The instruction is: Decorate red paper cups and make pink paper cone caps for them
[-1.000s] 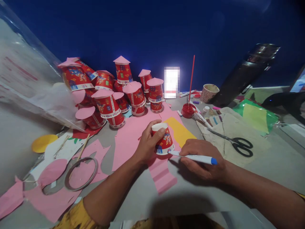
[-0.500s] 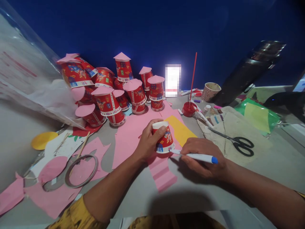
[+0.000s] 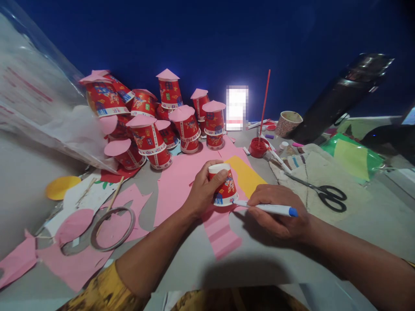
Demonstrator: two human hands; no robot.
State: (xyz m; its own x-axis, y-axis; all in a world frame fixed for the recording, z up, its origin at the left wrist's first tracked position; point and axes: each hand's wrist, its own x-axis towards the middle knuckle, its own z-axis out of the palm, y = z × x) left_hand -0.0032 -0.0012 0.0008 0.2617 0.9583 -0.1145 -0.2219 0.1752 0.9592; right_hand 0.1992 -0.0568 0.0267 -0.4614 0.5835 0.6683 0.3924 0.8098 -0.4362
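Note:
My left hand [image 3: 207, 183] is wrapped round a red paper cup [image 3: 226, 188], held upside down with its white base up and its rim low. Blue marks and small flowers run along the white rim band. In my right hand [image 3: 277, 211] is a white marker [image 3: 272, 209] with a blue end, its tip touching or very close to the cup's rim on the right. Below the cup lies a folded pink paper strip [image 3: 223, 237]. Pink paper [image 3: 178, 177] and a yellow paper piece [image 3: 248, 175] lie behind the hands.
Several red cups with pink cone tops [image 3: 145, 134] stand stacked at the back left. A tape roll [image 3: 132, 224] lies on pink scraps at left. To the right are scissors [image 3: 332, 196] on a cloth [image 3: 343, 216], a red paint pot [image 3: 259, 149] with a stick, and a black flask [image 3: 337, 99].
The camera view has shifted slightly. The marker tip stays at the cup's rim, and both hands keep nearly the same hold.

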